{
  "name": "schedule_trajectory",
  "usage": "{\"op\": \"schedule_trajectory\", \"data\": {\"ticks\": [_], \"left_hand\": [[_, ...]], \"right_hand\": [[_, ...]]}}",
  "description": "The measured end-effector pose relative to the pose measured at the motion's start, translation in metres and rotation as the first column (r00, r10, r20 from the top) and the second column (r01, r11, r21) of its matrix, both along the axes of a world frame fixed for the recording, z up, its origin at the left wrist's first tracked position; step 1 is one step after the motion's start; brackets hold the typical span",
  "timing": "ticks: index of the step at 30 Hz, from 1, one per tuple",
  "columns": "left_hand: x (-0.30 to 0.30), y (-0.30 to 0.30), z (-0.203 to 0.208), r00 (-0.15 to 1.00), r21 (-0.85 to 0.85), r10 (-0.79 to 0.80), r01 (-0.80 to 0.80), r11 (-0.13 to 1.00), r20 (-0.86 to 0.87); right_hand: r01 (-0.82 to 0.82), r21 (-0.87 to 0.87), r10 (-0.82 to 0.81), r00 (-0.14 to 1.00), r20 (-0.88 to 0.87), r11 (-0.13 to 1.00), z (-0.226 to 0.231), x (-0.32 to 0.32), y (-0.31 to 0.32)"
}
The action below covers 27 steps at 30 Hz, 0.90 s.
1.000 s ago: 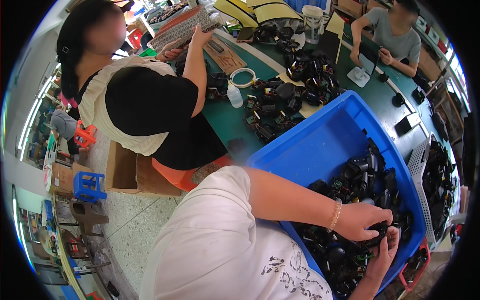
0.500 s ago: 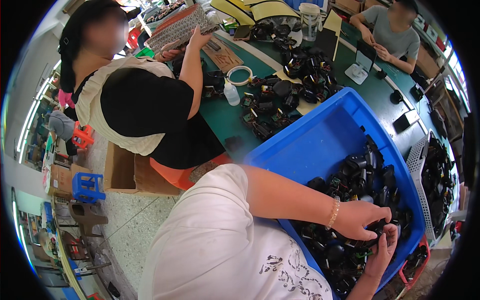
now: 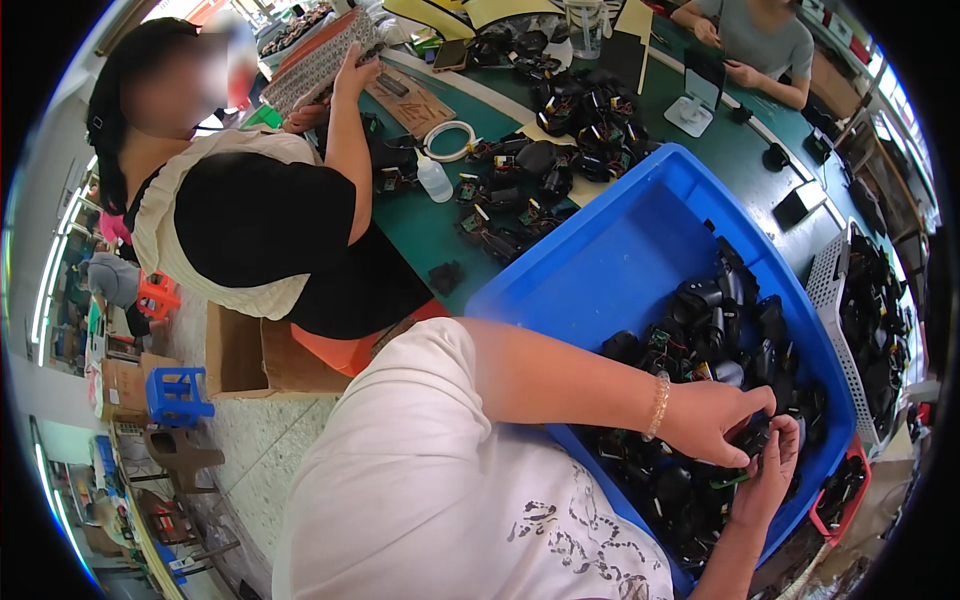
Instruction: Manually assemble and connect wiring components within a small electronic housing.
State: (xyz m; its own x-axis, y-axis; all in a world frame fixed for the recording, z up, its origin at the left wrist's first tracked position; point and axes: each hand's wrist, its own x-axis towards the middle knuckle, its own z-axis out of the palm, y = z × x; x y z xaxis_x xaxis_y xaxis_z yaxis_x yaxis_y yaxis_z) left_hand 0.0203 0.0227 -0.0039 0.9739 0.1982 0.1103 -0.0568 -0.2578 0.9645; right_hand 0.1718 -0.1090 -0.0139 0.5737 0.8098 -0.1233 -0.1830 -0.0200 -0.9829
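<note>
Left hand (image 3: pixel 700 418) and right hand (image 3: pixel 764 476) met close together, fingers bent. Beyond them spread a green table (image 3: pixel 410 230); nearer sat a blue tub (image 3: pixel 590 270), with a white basket (image 3: pixel 828 310) (its side full of holes) just beside it. Black parts (image 3: pixel 702 296) lay heaped inside the tub. Above that heap, both hands pinched one small black part (image 3: pixel 753 436) between their fingertips.

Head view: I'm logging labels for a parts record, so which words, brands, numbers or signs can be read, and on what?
No text can be read.
Dark part between left hand and right hand: too small and blurred to tell.
Black parts in the blue tub: any markings too small.
White shirt: dark decorative print, no readable letters.
Bottle: none legible.
</note>
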Motion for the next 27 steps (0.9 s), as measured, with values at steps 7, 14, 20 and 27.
{"op": "schedule_trajectory", "data": {"ticks": [7,14,20,27], "left_hand": [[-0.001,-0.002,-0.005,1.0,0.007,-0.016,0.016,1.0,0.025],[-0.002,0.0,-0.001,1.0,0.041,0.002,-0.003,0.999,0.025],[0.002,-0.001,-0.005,0.996,-0.184,0.049,-0.034,0.982,0.076],[0.01,0.007,-0.009,0.998,-0.417,0.05,-0.035,0.908,0.025]], "right_hand": [[-0.064,0.058,0.07,0.992,-0.104,0.996,-0.005,0.007,-0.001],[-0.041,-0.041,0.038,0.997,-0.065,0.998,-0.002,0.0,0.0],[-0.111,0.025,0.113,0.991,-0.072,0.993,0.0,0.006,-0.003],[-0.108,-0.028,0.105,0.99,-0.097,0.994,0.002,0.01,-0.002]]}}
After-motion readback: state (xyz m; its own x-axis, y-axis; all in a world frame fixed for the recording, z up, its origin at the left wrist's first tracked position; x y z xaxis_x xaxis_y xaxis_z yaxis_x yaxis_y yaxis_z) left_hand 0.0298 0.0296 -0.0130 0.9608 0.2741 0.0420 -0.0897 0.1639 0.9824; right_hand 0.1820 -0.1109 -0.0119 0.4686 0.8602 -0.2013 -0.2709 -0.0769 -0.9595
